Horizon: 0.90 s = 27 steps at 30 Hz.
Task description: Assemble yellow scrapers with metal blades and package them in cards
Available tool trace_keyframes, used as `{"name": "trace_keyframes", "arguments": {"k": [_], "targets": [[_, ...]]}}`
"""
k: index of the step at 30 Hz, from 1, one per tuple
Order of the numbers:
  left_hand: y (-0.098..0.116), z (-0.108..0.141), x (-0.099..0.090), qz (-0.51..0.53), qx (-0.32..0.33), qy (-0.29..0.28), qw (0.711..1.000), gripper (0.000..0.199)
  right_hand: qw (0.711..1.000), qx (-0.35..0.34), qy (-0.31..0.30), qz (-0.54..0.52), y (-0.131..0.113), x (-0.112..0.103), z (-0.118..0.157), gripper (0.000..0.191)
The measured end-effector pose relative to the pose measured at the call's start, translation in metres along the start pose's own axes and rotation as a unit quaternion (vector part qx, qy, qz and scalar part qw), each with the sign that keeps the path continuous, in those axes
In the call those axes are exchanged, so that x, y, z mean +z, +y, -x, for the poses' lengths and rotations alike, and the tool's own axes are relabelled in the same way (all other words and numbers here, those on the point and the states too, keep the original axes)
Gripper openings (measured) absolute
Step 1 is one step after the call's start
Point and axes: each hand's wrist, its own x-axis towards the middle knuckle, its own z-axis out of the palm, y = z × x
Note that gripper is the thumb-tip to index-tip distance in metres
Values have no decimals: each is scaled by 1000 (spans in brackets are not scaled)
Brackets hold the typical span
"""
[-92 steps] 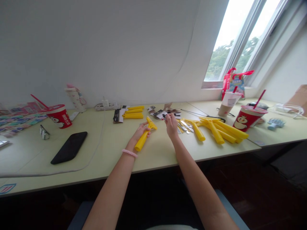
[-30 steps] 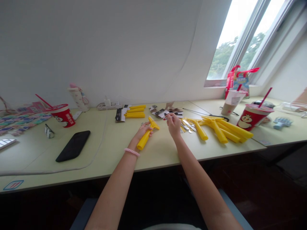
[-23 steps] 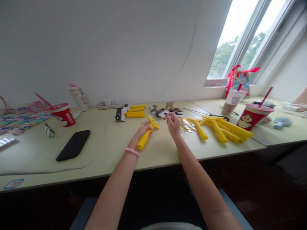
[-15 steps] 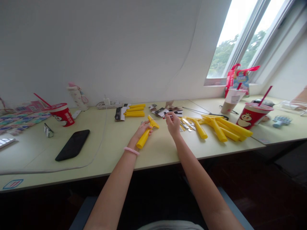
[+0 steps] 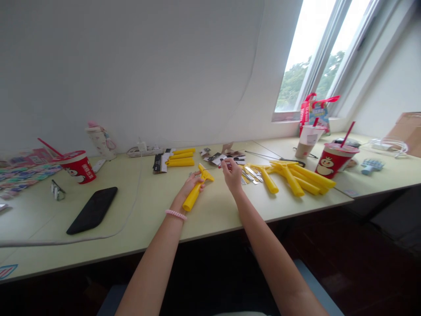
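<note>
My left hand is wrapped round the handle of a yellow T-shaped plastic scraper, its head pointing away from me and its hollow end towards me. Just right of the scraper's head, my right hand is closed in a pinch. Something small and dark shows at its fingertips, too small to name. Beside that hand lie loose flat metal pieces. Further right, several more yellow scrapers lie in a pile. Behind my hands are dark printed cards.
More yellow handles with black cards lie at the back. A black phone and a red cup are on the left. Another red cup, a white cup and a thin dark rod are on the right. A white cable crosses the table.
The view has swung slightly to the right, so everything sits further left. Both hands keep nearly the same pose, the left still round the scraper and the right still pinched near its head.
</note>
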Motion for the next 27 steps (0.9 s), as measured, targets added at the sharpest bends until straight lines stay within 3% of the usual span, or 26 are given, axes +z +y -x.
{"name": "trace_keyframes", "arguments": {"k": [10, 20, 27], "targets": [[-2, -4, -4, -1, 2, 10, 1000, 58, 1000, 8, -8, 25, 4, 0, -1, 39], [-3, -2, -3, -17, 12, -5, 1000, 59, 999, -33, 6, 5, 0, -2, -2, 21], [-2, 0, -3, -23, 8, -23, 999, 58, 999, 2, 21, -42, -5, -1, -1, 21]]}}
